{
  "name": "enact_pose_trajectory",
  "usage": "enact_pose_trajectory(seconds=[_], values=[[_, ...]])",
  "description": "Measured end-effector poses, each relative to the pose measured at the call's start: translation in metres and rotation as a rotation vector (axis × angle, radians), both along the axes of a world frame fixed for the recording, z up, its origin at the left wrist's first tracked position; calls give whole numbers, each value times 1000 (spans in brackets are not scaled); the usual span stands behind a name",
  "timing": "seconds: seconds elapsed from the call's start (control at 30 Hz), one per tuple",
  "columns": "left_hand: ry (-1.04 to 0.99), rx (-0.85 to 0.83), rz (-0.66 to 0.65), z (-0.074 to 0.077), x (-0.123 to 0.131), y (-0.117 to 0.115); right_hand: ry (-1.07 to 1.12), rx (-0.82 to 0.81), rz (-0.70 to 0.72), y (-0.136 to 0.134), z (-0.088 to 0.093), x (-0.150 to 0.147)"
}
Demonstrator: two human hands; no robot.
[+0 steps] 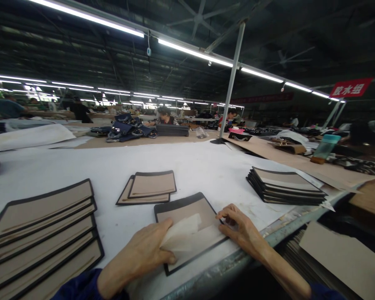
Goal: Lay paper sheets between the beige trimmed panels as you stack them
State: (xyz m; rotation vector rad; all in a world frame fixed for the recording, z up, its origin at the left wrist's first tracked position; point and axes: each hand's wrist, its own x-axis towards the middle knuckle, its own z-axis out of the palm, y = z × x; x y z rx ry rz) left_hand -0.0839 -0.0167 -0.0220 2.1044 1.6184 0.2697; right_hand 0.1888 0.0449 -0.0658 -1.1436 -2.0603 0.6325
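Right in front of me lies a tan panel with a black border [203, 210], close to the table's edge. My left hand [143, 246] is closed on a crumpled, whitish, see-through sheet [187, 227] over the panel's left part, its thumb low by the border. A pale strip covers the panel's lower half. At the right border, my right hand [240, 229] has its fingers bent and pinched on the panel's edge. Two smaller tan panels [153, 183] overlap just beyond. On the left, several tan panels [46, 208] lie fanned, each with a brownish line along its near edge.
A stack of black-edged panels [284, 181] stands at the right on the white table covering [206, 162]. Below the metal table edge [218, 273] are more tan boards [340, 254]. Further back are a post [233, 79], a bottle [326, 148], dark-blue pieces [128, 127] and co-workers.
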Motion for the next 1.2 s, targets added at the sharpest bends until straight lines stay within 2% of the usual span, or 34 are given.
enact_pose_trajectory(seconds=[0.13,0.4,0.53,0.6,0.7,0.83,0.9,1.07,1.2], values=[[-92,-7,-168,2,2,1,-79,-58,67,3,9,4],[-258,-124,-128,-8,-3,6,-174,-110,87,11,25,25],[-432,-157,-138,-4,-4,7,-213,-66,54,24,39,17],[-550,-127,-107,-1,-4,8,-210,-61,54,38,50,3],[-620,-37,44,0,-4,12,-166,-115,92,67,62,-30],[-437,94,301,-5,-6,20,-135,-248,100,110,65,-84],[-311,115,370,-10,-6,23,-126,-368,70,128,61,-111],[-183,149,386,-19,-8,26,-99,-661,-31,154,50,-162],[-203,160,370,-17,-10,25,4,-737,-114,162,42,-187]])
